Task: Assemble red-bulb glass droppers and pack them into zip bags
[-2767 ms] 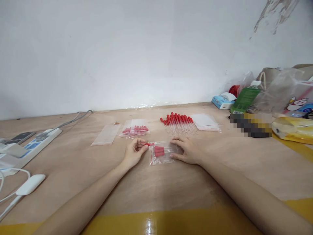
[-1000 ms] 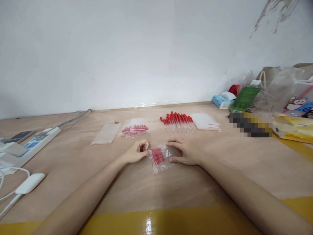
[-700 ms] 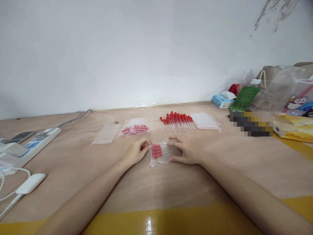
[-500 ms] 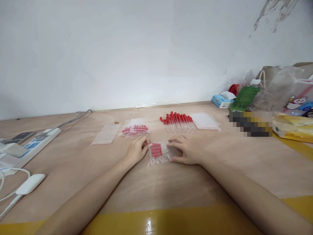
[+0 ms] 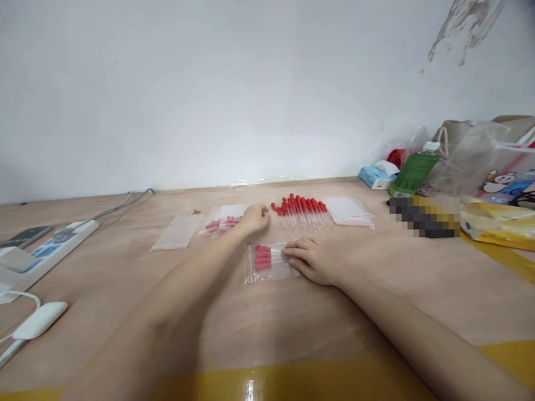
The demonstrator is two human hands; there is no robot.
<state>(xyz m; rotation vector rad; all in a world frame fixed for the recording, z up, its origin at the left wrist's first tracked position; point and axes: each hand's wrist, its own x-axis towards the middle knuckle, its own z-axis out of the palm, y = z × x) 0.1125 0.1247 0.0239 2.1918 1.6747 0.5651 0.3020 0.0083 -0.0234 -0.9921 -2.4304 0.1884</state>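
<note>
Glass droppers with red rubber bulbs (image 5: 301, 206) lie in a row at the back middle of the table. My left hand (image 5: 258, 217) is just left of the nearest bulb, fingers curled together, with nothing visible in them. In front lies a clear zip bag (image 5: 273, 272) with several red-bulbed droppers inside, its zip end to the left. My right hand (image 5: 311, 259) rests on the bag's right end, fingers stretched out and lying flat. Behind my left forearm, filled bags (image 5: 213, 223) are stacked, partly covered by that hand.
Flat bags lie in a stack (image 5: 349, 211) right of the droppers and another (image 5: 178, 231) at left. A power strip (image 5: 58, 250) and white adapter (image 5: 40, 320) sit far left. A green bottle (image 5: 413, 174), tissue pack (image 5: 376, 175) and plastic bags (image 5: 463, 167) crowd the right.
My left hand has let go of the zip bag's left end and moved up and right to the loose droppers. My right hand has stayed on the bag, its fingers now flatter.
</note>
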